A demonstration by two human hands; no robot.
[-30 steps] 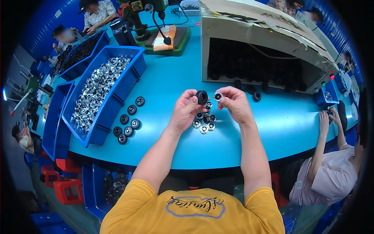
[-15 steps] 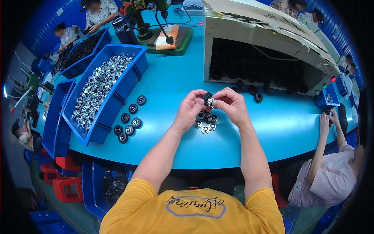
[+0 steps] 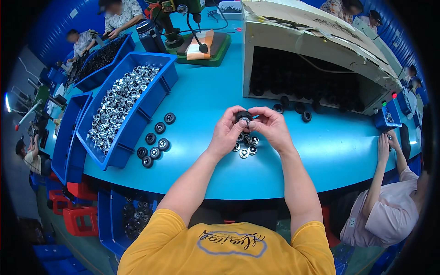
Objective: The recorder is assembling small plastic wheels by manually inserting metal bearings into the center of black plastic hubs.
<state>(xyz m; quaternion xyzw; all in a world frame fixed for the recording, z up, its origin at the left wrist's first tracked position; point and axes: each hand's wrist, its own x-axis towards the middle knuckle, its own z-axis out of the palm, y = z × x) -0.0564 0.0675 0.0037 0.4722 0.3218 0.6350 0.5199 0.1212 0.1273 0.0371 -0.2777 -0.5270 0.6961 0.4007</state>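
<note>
At left, a smooth blue plastic bin [image 3: 167, 82] is holding shiny hubs [image 3: 121, 103]. Next, round black wheels [image 3: 163, 145] are lying on the glossy bench [image 3: 339, 151]. The left hand [image 3: 227, 130] and right hand [image 3: 270, 129] are meeting, clamping a ring-shaped black tyre [image 3: 244, 115] near star-patterned silvery discs [image 3: 252, 150]. Far right, a rough pale box [image 3: 275, 36] is standing.
</note>
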